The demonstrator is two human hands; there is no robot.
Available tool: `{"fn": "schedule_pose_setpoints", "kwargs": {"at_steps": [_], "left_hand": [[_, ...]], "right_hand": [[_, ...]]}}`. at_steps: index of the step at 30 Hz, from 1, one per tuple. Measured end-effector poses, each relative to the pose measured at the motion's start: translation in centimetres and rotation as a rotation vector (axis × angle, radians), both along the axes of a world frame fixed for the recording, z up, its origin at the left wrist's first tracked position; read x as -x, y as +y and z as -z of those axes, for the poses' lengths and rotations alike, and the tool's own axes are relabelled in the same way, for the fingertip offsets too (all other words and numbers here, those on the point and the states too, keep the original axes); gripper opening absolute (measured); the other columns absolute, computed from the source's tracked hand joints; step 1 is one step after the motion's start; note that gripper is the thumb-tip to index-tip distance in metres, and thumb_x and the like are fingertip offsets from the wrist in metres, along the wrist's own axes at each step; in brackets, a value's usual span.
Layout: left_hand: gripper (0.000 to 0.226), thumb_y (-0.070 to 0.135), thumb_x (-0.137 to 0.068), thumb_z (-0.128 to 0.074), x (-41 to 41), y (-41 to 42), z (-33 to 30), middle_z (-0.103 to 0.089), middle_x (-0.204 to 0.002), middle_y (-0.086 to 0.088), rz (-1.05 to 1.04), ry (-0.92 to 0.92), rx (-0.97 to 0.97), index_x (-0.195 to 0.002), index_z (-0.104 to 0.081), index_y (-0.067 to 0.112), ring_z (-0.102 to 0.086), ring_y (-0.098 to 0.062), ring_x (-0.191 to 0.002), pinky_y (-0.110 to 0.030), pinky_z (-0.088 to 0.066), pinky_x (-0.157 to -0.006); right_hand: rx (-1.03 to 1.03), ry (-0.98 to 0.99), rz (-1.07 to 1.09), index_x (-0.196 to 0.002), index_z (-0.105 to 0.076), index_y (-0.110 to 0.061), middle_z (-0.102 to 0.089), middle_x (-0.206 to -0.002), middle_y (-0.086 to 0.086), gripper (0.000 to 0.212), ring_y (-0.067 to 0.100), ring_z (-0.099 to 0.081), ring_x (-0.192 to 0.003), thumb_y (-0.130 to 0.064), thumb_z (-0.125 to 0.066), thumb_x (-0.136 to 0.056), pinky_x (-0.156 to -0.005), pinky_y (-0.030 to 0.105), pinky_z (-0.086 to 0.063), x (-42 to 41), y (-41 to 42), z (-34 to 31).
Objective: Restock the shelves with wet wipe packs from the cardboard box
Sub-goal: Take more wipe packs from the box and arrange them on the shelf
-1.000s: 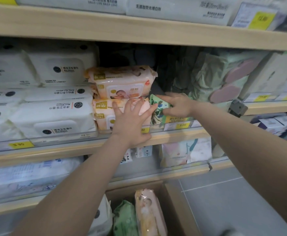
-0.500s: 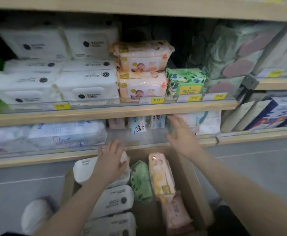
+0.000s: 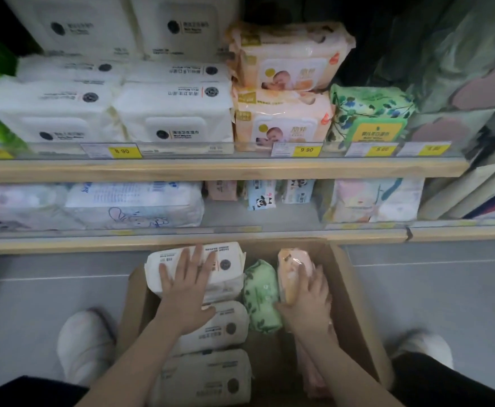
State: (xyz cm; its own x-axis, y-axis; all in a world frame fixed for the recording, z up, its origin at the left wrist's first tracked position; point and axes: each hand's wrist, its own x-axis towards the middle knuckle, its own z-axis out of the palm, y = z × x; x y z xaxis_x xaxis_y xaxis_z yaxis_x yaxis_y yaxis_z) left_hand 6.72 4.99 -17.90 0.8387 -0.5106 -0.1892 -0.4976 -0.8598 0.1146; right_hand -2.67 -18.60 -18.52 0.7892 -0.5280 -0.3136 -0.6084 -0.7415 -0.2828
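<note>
both hands drop from shelf (image 3: 211, 168) to box (image 3: 355, 289): left hand (image 3: 186, 284) flat, splayed on white pack (image 3: 225, 259); right hand (image 3: 308, 298) curls round peach pack (image 3: 292, 268) at 3 o'clock, next restock starting.

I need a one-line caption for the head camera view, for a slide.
Both hands reach into the cardboard box: left hand on a white pack, right hand on a peach pack, below stocked shelves.
</note>
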Motion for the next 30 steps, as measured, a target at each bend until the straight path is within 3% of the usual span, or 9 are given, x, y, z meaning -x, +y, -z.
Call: {"fn": "schedule_pose_setpoints", "kwargs": {"at_steps": [4, 7, 11, 14, 17, 21, 23, 26, 30], "left_hand": [[0.115, 0.052, -0.051, -0.075, 0.0, -0.1, 0.3, -0.019, -0.156, -0.008, 0.009, -0.045, -0.019, -0.149, -0.020, 0.024, -0.015, -0.033, -0.140, -0.069, -0.017, -0.101], [0.103, 0.044, -0.043, -0.083, -2.1, -0.4, -0.1, -0.042, -0.136, -0.005, -0.033, -0.148, 0.052, -0.133, -0.039, 0.023, -0.035, -0.027, -0.124, -0.066, -0.025, -0.098], [0.111, 0.054, -0.036, -0.084, -3.5, -0.7, -0.3, -0.055, -0.121, -0.007, -0.031, -0.140, 0.007, -0.130, -0.037, 0.020, -0.052, -0.030, -0.112, -0.065, -0.035, -0.095], [0.105, 0.051, -0.058, -0.078, -2.6, -1.4, -1.3, -0.039, -0.141, -0.009, -0.077, -0.038, -0.066, -0.142, -0.022, 0.021, -0.034, -0.031, -0.132, -0.065, -0.017, -0.107], [0.092, 0.050, -0.079, -0.062, -1.8, -3.4, -3.6, -0.013, -0.155, -0.007, -0.144, 0.120, -0.032, -0.149, -0.009, 0.019, -0.010, -0.026, -0.143, -0.056, -0.010, -0.112], [0.088, 0.060, -0.081, -0.056, 1.3, -7.8, -10.2, -0.021, -0.155, -0.001, -0.186, 0.497, 0.490, -0.149, -0.017, 0.020, -0.022, -0.021, -0.141, -0.042, -0.023, -0.114], [0.082, 0.071, -0.079, -0.046, 2.6, -9.5, -14.2, -0.037, -0.148, 0.001, -0.348, 0.814, 0.763, -0.144, -0.030, 0.024, -0.038, -0.022, -0.133, -0.047, -0.034, -0.108], [0.071, 0.075, -0.081, -0.033, 3.3, -10.0, -18.3, -0.058, -0.126, -0.011, -0.597, 1.162, 0.959, -0.127, -0.051, 0.024, -0.055, -0.030, -0.114, -0.053, -0.046, -0.094], [0.048, 0.051, -0.073, -0.063, 4.6, -8.1, -21.4, -0.068, -0.097, -0.016, -0.683, 1.408, 0.997, -0.098, -0.066, 0.009, -0.063, -0.029, -0.089, -0.044, -0.048, -0.087]], "right_hand": [[-0.051, 0.075, 0.113, -0.141, 0.008, -0.042, -0.014, -0.145, 0.012, 0.102, 0.035, -0.029, -0.126, -0.054, -0.065, -0.070, -0.100, 0.049, -0.036, -0.9, -0.3, 1.0], [-0.045, 0.034, 0.112, -0.142, 0.002, -0.041, -0.028, -0.133, 0.011, 0.093, 0.034, -0.037, -0.117, -0.051, -0.062, -0.074, -0.093, 0.048, -0.044, -1.1, -0.8, 1.1], [-0.119, -0.009, 0.066, -0.143, -0.007, -0.039, -0.035, -0.132, 0.010, 0.085, 0.035, -0.040, -0.118, -0.040, -0.063, -0.079, -0.092, 0.045, -0.043, -0.5, -2.2, 0.3], [-0.246, -0.052, 0.036, -0.142, -0.015, -0.041, -0.041, -0.132, 0.008, 0.090, 0.032, -0.046, -0.118, -0.032, -0.071, -0.072, -0.096, 0.041, -0.043, 0.2, -3.8, -1.7], [-0.442, -0.172, -0.008, -0.139, -0.026, -0.038, -0.045, -0.128, 0.001, 0.096, 0.024, -0.050, -0.114, -0.027, -0.079, -0.059, -0.093, 0.039, -0.045, 0.8, -4.8, -5.2], [-0.440, -0.316, -0.181, -0.142, -0.026, -0.023, -0.040, -0.121, -0.012, 0.100, 0.011, -0.043, -0.118, -0.018, -0.083, -0.061, -0.089, 0.026, -0.037, 1.3, -4.5, -10.9], [-0.255, -0.330, -0.370, -0.147, -0.018, -0.022, -0.040, -0.130, -0.012, 0.104, 0.011, -0.042, -0.120, -0.027, -0.081, -0.065, -0.095, 0.028, -0.039, 2.0, -4.2, -13.8], [0.182, -0.474, -0.743, -0.146, -0.021, -0.019, -0.048, -0.139, 0.000, 0.103, 0.021, -0.050, -0.124, -0.032, -0.080, -0.063, -0.096, 0.036, -0.049, 3.8, -4.1, -17.1], [0.408, -0.581, -1.028, -0.143, -0.031, -0.014, -0.045, -0.143, 0.002, 0.099, 0.019, -0.047, -0.128, -0.027, -0.080, -0.058, -0.105, 0.036, -0.042, 5.9, -3.7, -20.7]]}}
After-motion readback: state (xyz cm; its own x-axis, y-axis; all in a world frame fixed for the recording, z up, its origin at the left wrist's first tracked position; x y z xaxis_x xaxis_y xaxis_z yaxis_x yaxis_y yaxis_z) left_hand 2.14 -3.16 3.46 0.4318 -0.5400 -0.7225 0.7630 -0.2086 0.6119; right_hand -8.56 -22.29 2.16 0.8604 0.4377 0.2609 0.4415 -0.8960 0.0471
